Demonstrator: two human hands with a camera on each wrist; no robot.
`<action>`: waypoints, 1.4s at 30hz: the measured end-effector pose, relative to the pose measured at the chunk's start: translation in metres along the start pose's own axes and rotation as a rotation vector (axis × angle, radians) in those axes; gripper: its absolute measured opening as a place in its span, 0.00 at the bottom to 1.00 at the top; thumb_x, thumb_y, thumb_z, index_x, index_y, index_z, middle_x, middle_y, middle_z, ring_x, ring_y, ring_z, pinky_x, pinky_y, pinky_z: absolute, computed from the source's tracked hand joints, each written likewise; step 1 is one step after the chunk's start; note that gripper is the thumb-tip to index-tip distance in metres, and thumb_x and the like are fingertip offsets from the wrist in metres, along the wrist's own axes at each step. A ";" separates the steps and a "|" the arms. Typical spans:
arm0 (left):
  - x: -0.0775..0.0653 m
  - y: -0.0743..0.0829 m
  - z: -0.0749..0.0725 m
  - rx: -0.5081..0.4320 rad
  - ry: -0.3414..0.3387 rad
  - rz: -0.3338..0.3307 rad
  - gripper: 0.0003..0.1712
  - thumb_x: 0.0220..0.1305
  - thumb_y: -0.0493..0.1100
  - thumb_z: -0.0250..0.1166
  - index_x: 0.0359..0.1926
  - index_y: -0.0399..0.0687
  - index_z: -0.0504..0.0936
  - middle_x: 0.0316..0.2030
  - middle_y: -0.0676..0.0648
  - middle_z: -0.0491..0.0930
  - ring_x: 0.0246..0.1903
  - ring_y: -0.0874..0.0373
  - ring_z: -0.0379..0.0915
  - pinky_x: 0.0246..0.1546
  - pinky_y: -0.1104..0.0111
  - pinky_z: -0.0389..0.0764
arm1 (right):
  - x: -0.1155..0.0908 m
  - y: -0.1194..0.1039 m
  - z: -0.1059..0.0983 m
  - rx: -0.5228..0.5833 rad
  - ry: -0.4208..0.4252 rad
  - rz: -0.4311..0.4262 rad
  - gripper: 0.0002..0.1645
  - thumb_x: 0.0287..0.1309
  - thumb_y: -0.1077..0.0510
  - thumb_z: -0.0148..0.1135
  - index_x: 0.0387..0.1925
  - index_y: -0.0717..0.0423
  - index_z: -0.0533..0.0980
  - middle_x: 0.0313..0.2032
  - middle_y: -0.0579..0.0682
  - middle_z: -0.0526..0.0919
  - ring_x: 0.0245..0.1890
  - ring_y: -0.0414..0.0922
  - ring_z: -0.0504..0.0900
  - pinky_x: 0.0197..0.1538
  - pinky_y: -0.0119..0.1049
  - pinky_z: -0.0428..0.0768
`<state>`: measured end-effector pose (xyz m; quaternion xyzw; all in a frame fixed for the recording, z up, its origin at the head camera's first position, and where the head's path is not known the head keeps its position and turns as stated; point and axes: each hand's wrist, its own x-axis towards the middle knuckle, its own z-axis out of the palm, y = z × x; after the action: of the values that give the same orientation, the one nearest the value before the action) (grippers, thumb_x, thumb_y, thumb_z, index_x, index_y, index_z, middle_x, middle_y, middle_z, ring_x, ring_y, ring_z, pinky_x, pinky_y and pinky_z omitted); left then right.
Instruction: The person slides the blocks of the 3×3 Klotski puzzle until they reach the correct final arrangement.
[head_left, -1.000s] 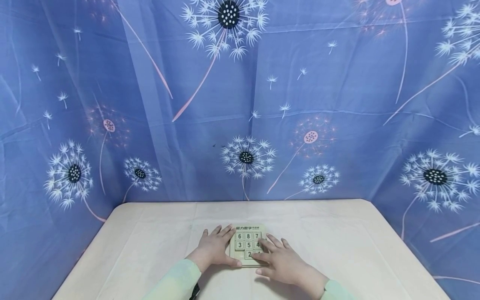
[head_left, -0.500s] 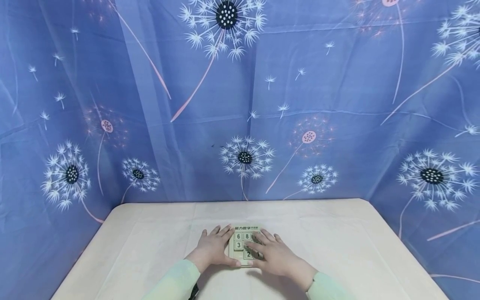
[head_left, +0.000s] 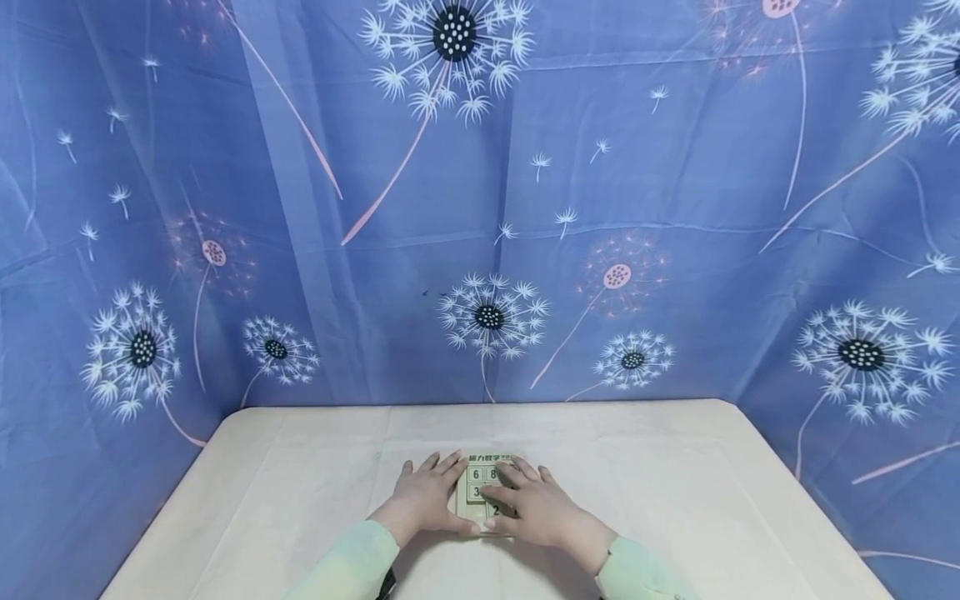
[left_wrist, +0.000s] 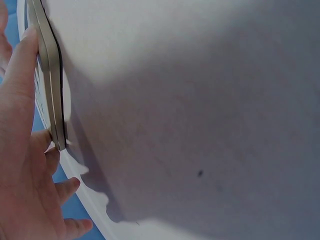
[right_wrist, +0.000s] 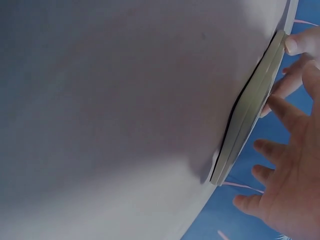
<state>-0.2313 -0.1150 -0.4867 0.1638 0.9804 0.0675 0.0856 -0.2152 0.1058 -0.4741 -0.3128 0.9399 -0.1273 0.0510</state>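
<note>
While the left hand (head_left: pixel 426 502) braces the number board (head_left: pixel 474 513) along its left edge, thumb and fingers spread wide and pinching nothing, the right hand (head_left: pixel 546 510) fans out over the other side, fingers wide and straight, though whether every tip touches I can't tell! Clear on show: the 6 tile (head_left: pixel 476 474), the 3 tile (head_left: pixel 475 492) right below it, and the 2 tile (head_left: pixel 495 511) close to the right thumb. Thumbs nearly meet at the near edge, and the board lies flat mid-table (head_left: pixel 300 475), between both hands, blue dandelion curtain (head_left: pixel 405 325) behind.
</note>
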 end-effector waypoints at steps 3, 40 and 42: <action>-0.001 0.000 0.000 -0.009 -0.005 0.002 0.63 0.45 0.78 0.72 0.77 0.53 0.65 0.78 0.50 0.64 0.76 0.40 0.62 0.73 0.34 0.63 | 0.000 0.000 0.002 0.003 -0.013 0.001 0.34 0.65 0.33 0.60 0.67 0.42 0.77 0.74 0.60 0.69 0.76 0.66 0.64 0.69 0.77 0.65; 0.002 0.000 0.001 0.012 -0.001 -0.005 0.64 0.43 0.80 0.72 0.77 0.53 0.66 0.77 0.50 0.65 0.76 0.41 0.63 0.73 0.34 0.64 | -0.009 0.000 0.005 -0.023 -0.021 -0.031 0.31 0.66 0.32 0.59 0.65 0.36 0.79 0.75 0.58 0.69 0.77 0.65 0.63 0.70 0.75 0.65; 0.003 0.000 0.001 0.014 -0.003 -0.007 0.65 0.43 0.80 0.72 0.77 0.53 0.66 0.78 0.50 0.65 0.76 0.41 0.62 0.73 0.34 0.64 | -0.009 0.000 0.005 -0.028 -0.019 -0.034 0.31 0.65 0.32 0.59 0.65 0.36 0.79 0.75 0.58 0.69 0.77 0.65 0.63 0.70 0.75 0.66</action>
<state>-0.2337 -0.1144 -0.4880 0.1612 0.9813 0.0600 0.0860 -0.2075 0.1105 -0.4788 -0.3305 0.9356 -0.1119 0.0534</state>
